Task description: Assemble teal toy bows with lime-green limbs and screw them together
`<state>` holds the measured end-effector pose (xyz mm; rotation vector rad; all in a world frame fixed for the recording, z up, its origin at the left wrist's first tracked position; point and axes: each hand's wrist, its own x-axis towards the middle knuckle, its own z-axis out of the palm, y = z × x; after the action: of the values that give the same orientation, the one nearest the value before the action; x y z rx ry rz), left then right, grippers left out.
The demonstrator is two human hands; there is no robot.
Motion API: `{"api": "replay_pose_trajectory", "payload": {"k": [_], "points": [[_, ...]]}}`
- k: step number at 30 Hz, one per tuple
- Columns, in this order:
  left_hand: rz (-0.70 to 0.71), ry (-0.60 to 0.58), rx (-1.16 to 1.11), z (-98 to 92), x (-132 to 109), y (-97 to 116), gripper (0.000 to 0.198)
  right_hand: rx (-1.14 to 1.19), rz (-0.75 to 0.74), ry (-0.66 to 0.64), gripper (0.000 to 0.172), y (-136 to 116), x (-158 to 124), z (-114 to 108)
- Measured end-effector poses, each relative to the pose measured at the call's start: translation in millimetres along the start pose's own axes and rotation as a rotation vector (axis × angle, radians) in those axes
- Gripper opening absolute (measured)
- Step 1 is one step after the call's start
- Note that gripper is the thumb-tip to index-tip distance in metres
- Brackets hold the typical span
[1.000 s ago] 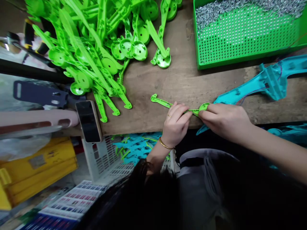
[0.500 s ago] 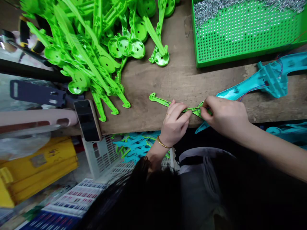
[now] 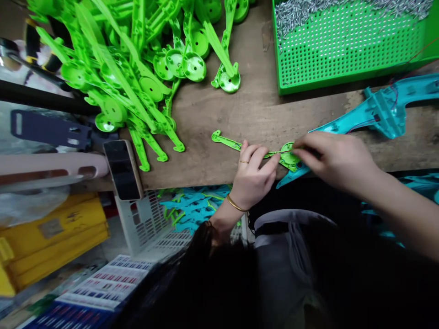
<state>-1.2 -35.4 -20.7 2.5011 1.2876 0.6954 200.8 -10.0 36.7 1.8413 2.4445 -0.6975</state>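
The green strip (image 3: 290, 160) lies near the front edge of a worn wooden bench (image 3: 222, 114). The left hand (image 3: 255, 176) bends its fingers and thumb over the stem, gripping it; the right hand (image 3: 338, 157) has thumb and forefinger pinched together at the round end, though what sits between them is too small to tell. Rightward stretches a turquoise piece (image 3: 389, 112). Farther back are a perforated green tray (image 3: 336, 78) of metal screws (image 3: 302, 16) and a heap of green parts (image 3: 126, 77). A phone (image 3: 123, 169) sits at the left; below stand a white crate (image 3: 132, 224) and a yellow box (image 3: 55, 237).
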Motion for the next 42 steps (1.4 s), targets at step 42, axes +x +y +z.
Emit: {"api": "replay_pose_trajectory", "payload": {"k": [42], "points": [[-0.142,-0.085,0.072,16.8,50,64,0.036,-0.096,-0.066,0.041,0.029,44,-6,-12]]}}
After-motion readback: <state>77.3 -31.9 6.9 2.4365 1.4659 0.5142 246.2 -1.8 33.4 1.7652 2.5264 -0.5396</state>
